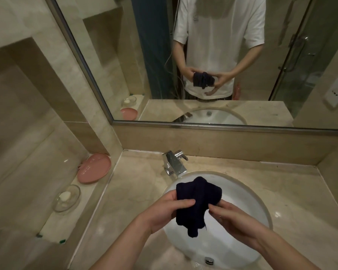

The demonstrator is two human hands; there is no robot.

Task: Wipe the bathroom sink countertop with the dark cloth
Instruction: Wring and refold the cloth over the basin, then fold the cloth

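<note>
Bare countertop (293, 193) right; faucet (174, 164) behind basin.

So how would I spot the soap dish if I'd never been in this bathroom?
Find the white sink basin and look left, across the countertop, to the raised ledge by the wall. Two dishes sit there. The soap dish is the nearer, clear glass one holding a pale bar, unlike the empty pink plate behind it.

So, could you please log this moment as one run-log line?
phase: pre-wipe | left hand: holding dark cloth | right hand: pinching cloth edge | cloth: bunched, above sink | countertop: not touched
</note>
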